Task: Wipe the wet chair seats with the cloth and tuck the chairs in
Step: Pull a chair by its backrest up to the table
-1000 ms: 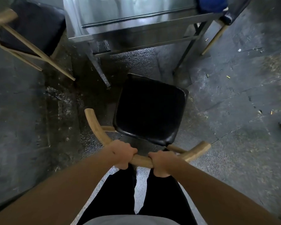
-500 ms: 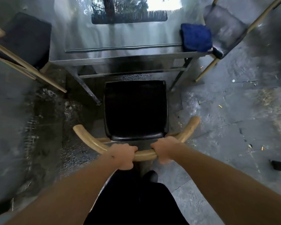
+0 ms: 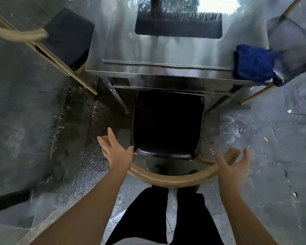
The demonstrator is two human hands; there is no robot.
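A chair with a black padded seat (image 3: pixel 167 124) and a curved wooden back rail (image 3: pixel 170 179) stands straight in front of me, its front edge under the steel table (image 3: pixel 166 55). My left hand (image 3: pixel 116 151) hovers over the rail's left end with fingers spread, holding nothing. My right hand (image 3: pixel 234 167) is open beside the rail's right end, blurred. A folded blue cloth (image 3: pixel 253 63) lies on the table's near right corner.
A second black-seated chair (image 3: pixel 67 38) stands at the table's left side, and a third chair (image 3: pixel 293 48) with a wet seat at the right. The concrete floor (image 3: pixel 34 138) is wet and dark left of the table. My legs are just behind the chair.
Both hands have let go of the wooden back rail and opened outward. The chair has been straightened and slid forward so its seat front sits under the table edge.
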